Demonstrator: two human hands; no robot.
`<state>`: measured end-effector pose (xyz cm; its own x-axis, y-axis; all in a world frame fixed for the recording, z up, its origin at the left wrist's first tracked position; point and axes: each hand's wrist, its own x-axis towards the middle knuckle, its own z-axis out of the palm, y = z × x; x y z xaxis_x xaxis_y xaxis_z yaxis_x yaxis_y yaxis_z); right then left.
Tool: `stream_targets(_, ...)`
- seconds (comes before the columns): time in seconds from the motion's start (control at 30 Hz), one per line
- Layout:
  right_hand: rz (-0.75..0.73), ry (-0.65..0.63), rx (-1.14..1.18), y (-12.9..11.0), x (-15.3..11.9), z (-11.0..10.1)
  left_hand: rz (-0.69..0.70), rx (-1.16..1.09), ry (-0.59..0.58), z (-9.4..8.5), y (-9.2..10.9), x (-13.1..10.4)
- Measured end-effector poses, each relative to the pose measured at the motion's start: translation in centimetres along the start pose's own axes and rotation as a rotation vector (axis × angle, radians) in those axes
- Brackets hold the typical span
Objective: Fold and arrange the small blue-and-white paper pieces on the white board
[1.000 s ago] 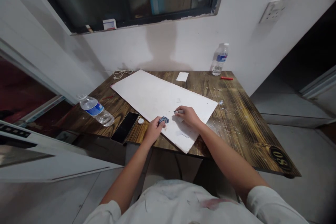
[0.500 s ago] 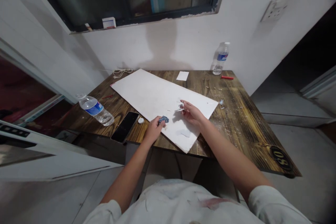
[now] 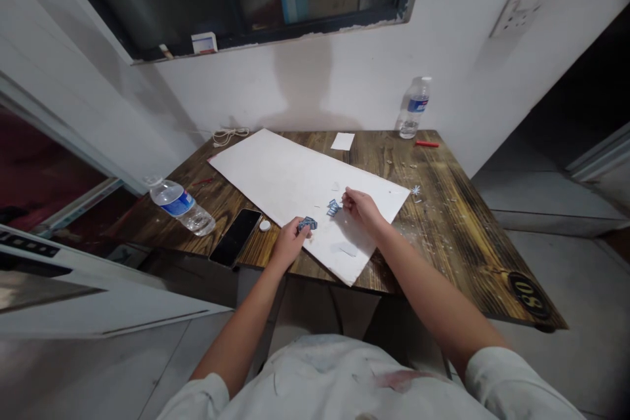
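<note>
Near the front edge of a white board (image 3: 275, 170), my left hand (image 3: 288, 243) pinches a small blue-and-white patterned piece (image 3: 308, 223) between thumb and fingers. A second blue patterned piece (image 3: 333, 208), cut into strips or bars, lies on the board to its upper right. My right hand (image 3: 361, 209) hovers just right of that piece, fingers drawn together. Whether anything is between those fingertips is too small to tell. Small pale scraps (image 3: 347, 249) lie on the board below my right hand, and another faint scrap (image 3: 335, 186) lies above the blue strips.
The dark wooden table (image 3: 443, 236) carries a phone (image 3: 235, 237), a white bottle cap (image 3: 264, 226) and a tipped water bottle (image 3: 181, 205) at left. Toward the back are a standing bottle (image 3: 415, 108), a red pen-like stick (image 3: 426, 144), white paper (image 3: 342, 141) and a coiled cable (image 3: 230, 136).
My right hand has shifted slightly right, its fingers closing more. The blue strip piece now shows on the board where pale bits were at my fingertips. My left hand has barely moved.
</note>
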<state>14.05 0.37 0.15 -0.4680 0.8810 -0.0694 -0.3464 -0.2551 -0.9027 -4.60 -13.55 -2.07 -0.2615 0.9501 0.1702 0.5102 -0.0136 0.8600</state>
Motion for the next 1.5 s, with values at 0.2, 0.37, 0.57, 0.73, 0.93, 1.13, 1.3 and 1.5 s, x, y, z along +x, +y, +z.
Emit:
stream_targets(0.2,-0.119,-0.27,-0.013,0.2,-1.2,1.4,-0.067,0.056,0.055,0.0,0.6,0.0)
stream_targets(0.37,-0.244,-0.626,-0.256,1.7,-2.5,2.6,-0.021,0.109,0.016,0.0,0.5,0.1)
stream_targets(0.57,-0.38,-0.831,-0.496,1.6,-3.8,3.4,0.06,0.22,0.005,-0.1,0.2,0.2)
stream_targets(0.73,-0.641,-0.841,-0.799,1.3,-4.0,3.6,0.047,0.103,0.016,-0.1,-0.4,0.2)
stream_targets(0.93,-0.918,-0.856,-1.125,2.0,-3.6,3.6,0.038,0.022,0.016,0.0,-0.7,0.3)
stream_targets(1.13,-0.939,-0.886,-1.085,2.0,-3.6,3.7,0.023,0.029,-0.002,-0.1,-0.2,0.2)
stream_targets(1.3,-0.882,-0.778,-0.976,1.9,-3.6,3.6,-0.006,-0.006,0.029,0.0,-0.6,0.2)
stream_targets(1.5,-0.729,-0.299,-1.002,2.4,-2.7,2.7,-0.03,-0.07,0.005,0.0,-0.3,0.1)
